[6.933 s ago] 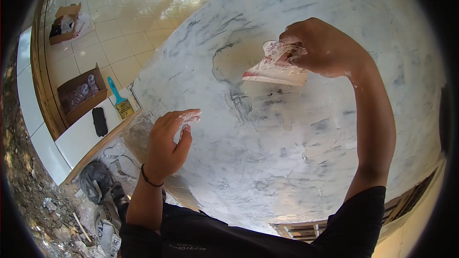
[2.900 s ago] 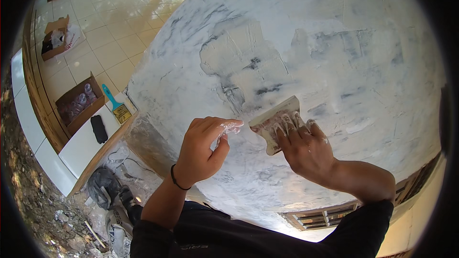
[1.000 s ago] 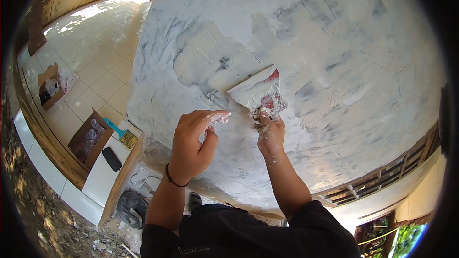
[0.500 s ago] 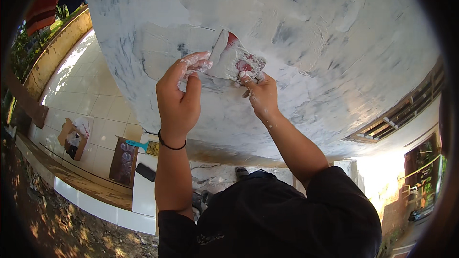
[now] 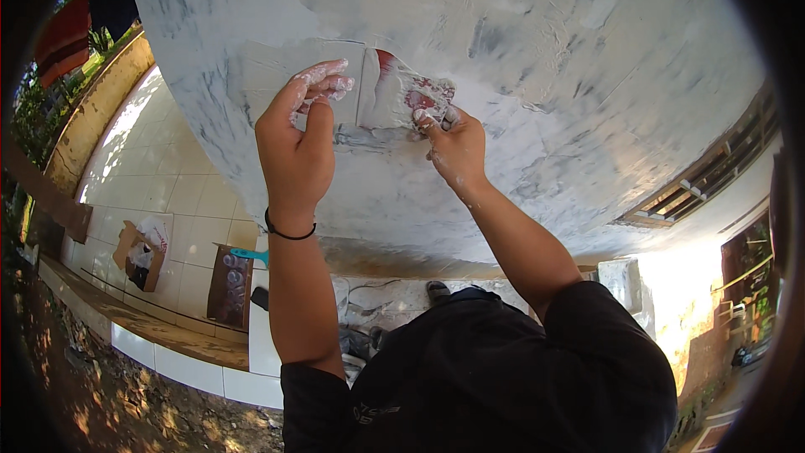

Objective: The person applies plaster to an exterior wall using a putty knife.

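On my feed the right hand (image 5: 457, 147) has the scraper (image 5: 418, 99) pinched by its narrow end, thumb on the near face and fingers mostly hidden behind. The scraper is in front of the wall (image 5: 553, 92), nearer the wall's left edge than its right. Its wide blade points left, toward the other hand; the line from blade to grip runs nearly level across my view, dipping slightly to the right, and the blade's straight edge stands close to upright. I can't tell from here whether that edge touches the wall. White putty (image 5: 379, 101) coats much of the scraper, red showing through.

The left hand (image 5: 298, 147) is half curled, fingers bent and thumb apart, with nothing I can see in its grasp. Its putty-smeared fingertips are just beside the blade, apart from it.

Past the left forearm, by the wall's lower left corner, I can make out a teal brush handle (image 5: 251, 256) and a dark object (image 5: 261, 298) on the ledge (image 5: 264, 344), both partly covered. A bottle box (image 5: 217, 285) adjoins the ledge; a second box (image 5: 126, 243) sits farther left on the tiles (image 5: 193, 201).
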